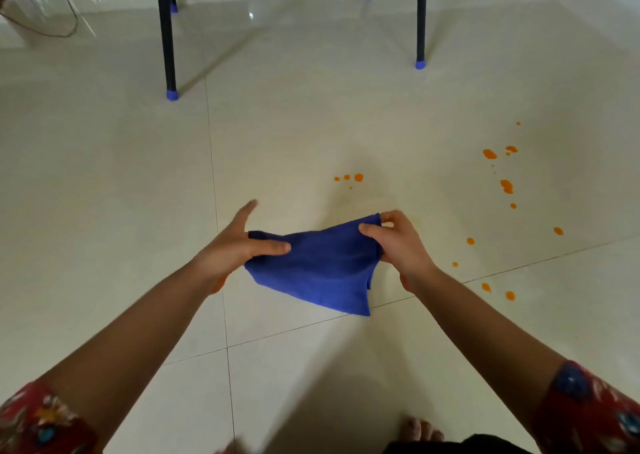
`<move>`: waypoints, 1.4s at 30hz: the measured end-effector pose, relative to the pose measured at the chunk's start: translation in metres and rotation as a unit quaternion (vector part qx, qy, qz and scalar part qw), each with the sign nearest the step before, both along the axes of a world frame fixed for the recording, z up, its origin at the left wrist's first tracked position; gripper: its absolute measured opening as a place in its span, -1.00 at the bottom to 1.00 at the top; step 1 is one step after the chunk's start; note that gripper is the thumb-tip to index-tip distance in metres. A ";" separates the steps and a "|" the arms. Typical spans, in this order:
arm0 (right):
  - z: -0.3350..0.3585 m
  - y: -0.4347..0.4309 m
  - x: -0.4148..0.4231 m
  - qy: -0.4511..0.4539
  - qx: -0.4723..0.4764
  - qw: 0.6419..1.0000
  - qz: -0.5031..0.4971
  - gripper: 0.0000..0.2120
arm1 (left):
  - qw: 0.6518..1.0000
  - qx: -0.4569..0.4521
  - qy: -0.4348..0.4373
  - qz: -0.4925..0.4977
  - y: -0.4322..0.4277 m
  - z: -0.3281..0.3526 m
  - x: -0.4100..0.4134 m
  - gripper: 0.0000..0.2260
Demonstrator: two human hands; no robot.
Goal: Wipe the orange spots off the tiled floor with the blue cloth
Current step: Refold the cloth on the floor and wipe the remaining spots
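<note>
The blue cloth [322, 266] hangs folded in the air above the cream tiled floor [104, 176], held between both hands. My left hand [239, 245] pinches its left edge with the thumb on top and the fingers stretched forward. My right hand [398, 242] grips the cloth's upper right corner. Small orange spots [358, 177] lie on the floor just beyond the cloth. More orange spots [506, 186] are scattered to the right, running from far right down to near my right forearm.
Black table legs with blue caps [172, 95] [420, 64] stand on the floor ahead. A thin dark cable [65, 20] loops at the far left. My bare toes [420, 429] show at the bottom edge.
</note>
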State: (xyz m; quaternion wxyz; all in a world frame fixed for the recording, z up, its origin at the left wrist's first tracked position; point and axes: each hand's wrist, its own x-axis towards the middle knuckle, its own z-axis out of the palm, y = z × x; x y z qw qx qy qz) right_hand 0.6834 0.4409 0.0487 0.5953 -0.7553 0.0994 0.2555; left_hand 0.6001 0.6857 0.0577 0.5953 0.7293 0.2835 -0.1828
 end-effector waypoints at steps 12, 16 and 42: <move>0.048 0.009 0.042 -0.482 -0.147 0.858 0.099 -0.74 | 0.830 0.425 -0.360 0.025 -0.002 0.059 0.032 -0.86; 0.029 -0.016 0.023 -0.508 -0.222 0.797 0.239 -0.91 | 0.879 0.302 -0.360 -0.075 0.000 0.037 0.005 -0.73; -0.128 -0.040 -0.037 -0.448 -0.302 0.732 0.415 -0.58 | 0.793 0.454 -0.208 -0.349 -0.022 -0.123 -0.037 -0.86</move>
